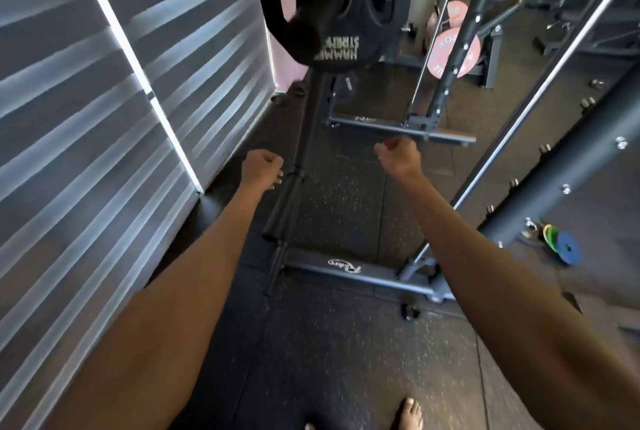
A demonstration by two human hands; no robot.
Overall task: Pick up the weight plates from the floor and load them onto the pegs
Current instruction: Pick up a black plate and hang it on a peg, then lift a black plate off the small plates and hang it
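Two bare arms reach forward, well apart; the left hand [262, 166] and right hand [398, 157] each curl into a loose fist, gripping nothing

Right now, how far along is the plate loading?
Done: a black plate sits on its peg. In hand: nothing; the left hand and right hand are curled, empty. Left: small coloured plates seem to rest on the floor by the rack.

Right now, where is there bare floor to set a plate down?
Bare mat right of the barbell, between near base bar and far base bar; more before the foot. Crowded around the small coloured plates.
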